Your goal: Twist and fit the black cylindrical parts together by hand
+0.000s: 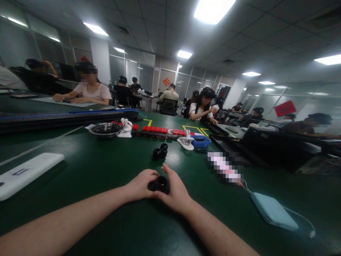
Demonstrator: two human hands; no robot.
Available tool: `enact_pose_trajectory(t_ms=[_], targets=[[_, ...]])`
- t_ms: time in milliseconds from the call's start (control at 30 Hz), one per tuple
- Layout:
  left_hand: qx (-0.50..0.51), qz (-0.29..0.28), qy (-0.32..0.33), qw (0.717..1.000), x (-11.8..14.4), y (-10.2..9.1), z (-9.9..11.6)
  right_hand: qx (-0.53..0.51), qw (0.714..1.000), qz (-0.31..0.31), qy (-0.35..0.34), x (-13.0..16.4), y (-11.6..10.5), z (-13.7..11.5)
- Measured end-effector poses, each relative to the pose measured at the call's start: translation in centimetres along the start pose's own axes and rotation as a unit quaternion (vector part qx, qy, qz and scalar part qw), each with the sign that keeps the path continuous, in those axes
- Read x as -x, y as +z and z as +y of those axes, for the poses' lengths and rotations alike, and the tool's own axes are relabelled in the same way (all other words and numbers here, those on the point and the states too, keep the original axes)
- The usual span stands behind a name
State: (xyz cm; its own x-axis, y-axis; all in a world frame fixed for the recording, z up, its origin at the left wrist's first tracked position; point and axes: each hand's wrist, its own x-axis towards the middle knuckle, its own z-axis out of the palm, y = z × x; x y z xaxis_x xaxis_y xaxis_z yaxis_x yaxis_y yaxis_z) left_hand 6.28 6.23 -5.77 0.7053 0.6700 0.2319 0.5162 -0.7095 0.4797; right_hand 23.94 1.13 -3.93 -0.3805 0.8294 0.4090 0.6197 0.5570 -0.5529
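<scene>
Between my two hands, low over the green table (pixel 119 229), are black round parts with a hollow top (pixel 161 182); how many is hard to tell, since fingers cover some. My left hand (pixel 140 184) curls its fingers and thumb round the left side of them. On the other side, my right hand (pixel 176 188) is cupped, its thumb reaching left below the parts and its fingers stretched out beyond them. Just past my hands stands a small cluster of similar black round parts (pixel 160 152), some stacked on others.
Farther back are a metal bowl (pixel 104 131), red blocks in a row (pixel 155 129), a white clip (pixel 186 141) and a blue basket (pixel 201 141). A white power bank (pixel 29 174) lies left; a pale blue case (pixel 274 211) with a cable lies right. Other people sit at tables beyond.
</scene>
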Motion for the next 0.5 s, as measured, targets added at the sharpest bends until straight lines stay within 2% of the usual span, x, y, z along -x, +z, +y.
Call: enact_pose_trajectory(t_ms=[133,400,500], targets=[[0.007,0.000,0.002,1.000,0.02,0.13,-0.15,0.014,1.000,0.004,0.007,-0.23,0.12,-0.13],[0.031,-0.001,-0.002,1.000,0.01,0.00,0.05,-0.023,0.998,0.041,-0.045,0.18,-0.22,0.25],[0.026,0.000,-0.007,1.000,0.06,0.04,-0.03,-0.023,0.999,0.016,-0.047,0.24,-0.33,0.17]])
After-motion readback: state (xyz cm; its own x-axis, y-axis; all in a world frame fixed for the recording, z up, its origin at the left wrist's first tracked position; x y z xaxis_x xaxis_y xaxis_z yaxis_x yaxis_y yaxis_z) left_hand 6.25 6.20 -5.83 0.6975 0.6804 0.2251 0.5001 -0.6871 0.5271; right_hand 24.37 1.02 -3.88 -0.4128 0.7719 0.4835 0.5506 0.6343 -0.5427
